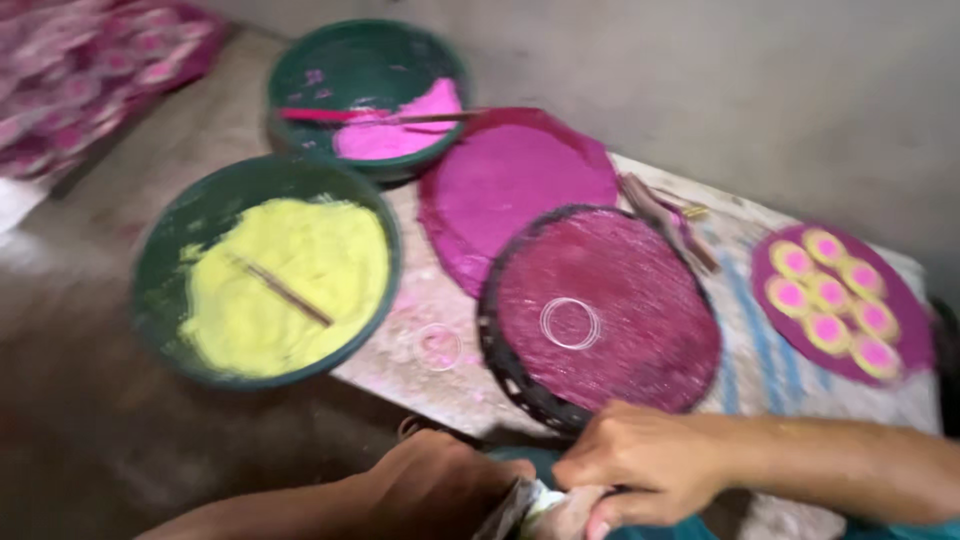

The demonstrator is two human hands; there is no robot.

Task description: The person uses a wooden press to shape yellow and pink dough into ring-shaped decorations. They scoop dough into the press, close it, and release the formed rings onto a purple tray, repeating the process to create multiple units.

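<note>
Powder-dusted bench (780,385) below: left hand (435,490) and right hand (640,465) both clamp fingers round a small whitish bundle (545,505) at the near edge. Beyond sit the round sieve (600,310), then the yellow powder bowl (265,270); a slip might scatter powder.

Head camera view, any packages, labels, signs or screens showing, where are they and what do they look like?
No labels, signs or screens show.
Small pale wrapped bundle: bottom centre, pinched between the left hand and the right hand; crumpled, whitish grey, too blurred to tell more.
Stack of pink patterned wrapped pieces: top left corner, blurred, pink and white.
</note>
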